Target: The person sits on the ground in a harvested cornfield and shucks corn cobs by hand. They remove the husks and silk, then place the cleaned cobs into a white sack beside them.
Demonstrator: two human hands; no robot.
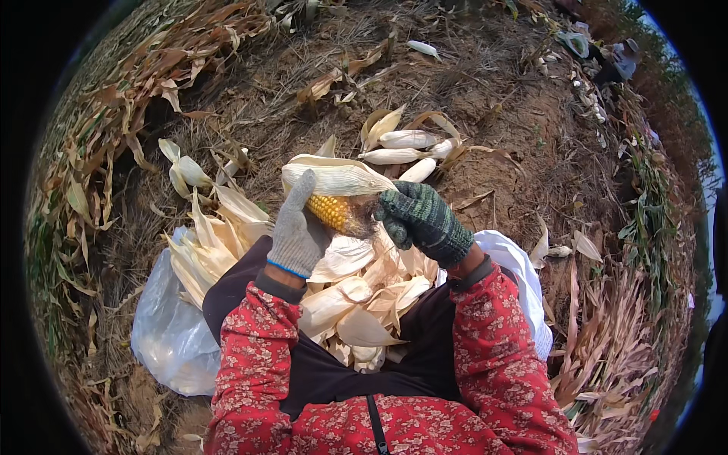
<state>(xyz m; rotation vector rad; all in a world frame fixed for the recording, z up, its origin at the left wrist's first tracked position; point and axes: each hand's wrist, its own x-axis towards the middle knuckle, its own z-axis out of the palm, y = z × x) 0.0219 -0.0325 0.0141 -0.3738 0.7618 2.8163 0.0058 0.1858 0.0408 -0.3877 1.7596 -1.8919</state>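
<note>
A partly husked ear of corn (333,212) is held out in front of me, its yellow kernels and brown silk showing at the tip. My left hand (298,227), in a grey knit glove, grips the ear's left side with the thumb over the husk. In a dark green striped glove, my right hand (424,222) pinches the pale corn husk (341,176) at its right end, beside the silk. That husk still lies along the ear's upper side. Below the hands, loose dry husks (369,307) are heaped between my legs.
Several unhusked ears (406,148) lie on the soil just ahead. A clear plastic bag (173,335) with husks at its mouth stands at left, a white sack (515,278) at right. Cut stalks (603,352) lie lower right. Another person (620,62) is far off at upper right.
</note>
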